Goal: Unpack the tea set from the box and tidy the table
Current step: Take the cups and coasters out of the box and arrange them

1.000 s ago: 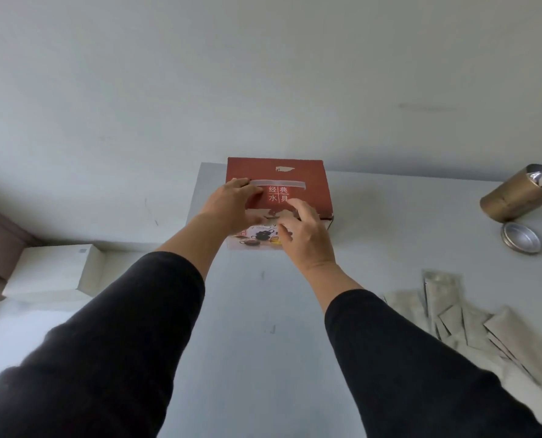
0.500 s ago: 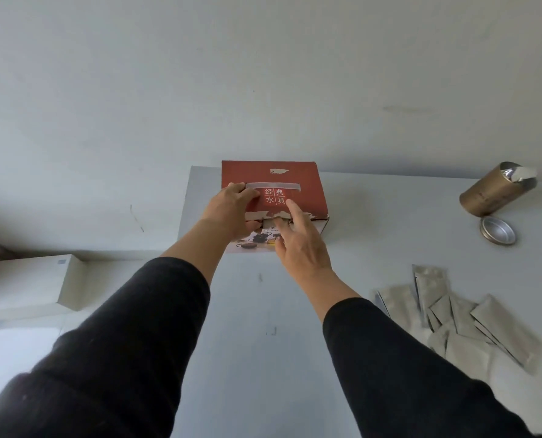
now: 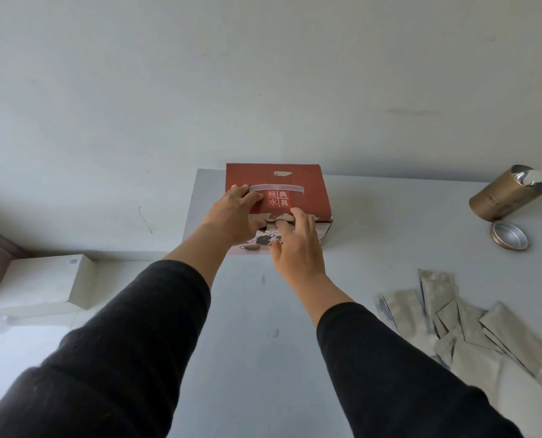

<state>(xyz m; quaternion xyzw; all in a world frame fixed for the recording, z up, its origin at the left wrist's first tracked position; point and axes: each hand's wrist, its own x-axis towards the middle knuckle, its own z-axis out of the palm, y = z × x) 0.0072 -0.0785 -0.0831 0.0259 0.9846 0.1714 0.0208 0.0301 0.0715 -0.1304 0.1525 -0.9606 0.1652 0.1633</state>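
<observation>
A red cardboard tea set box stands at the far left corner of the grey table, its lid down, with a strip of clear tape across the top. My left hand lies on the lid's left front part, fingers curled at the tape's left end. My right hand is at the box's front edge, fingertips pressed into the torn gap under the lid. The box's contents are hidden.
A gold tea canister lies on its side at the far right, its round metal lid on the table beside it. Several silver foil sachets are scattered at the right. A white box sits beyond the table's left edge.
My right hand's fingers have slid from the top of the lid down to the front edge gap. The left hand stays on the lid. The view has shifted slightly.
</observation>
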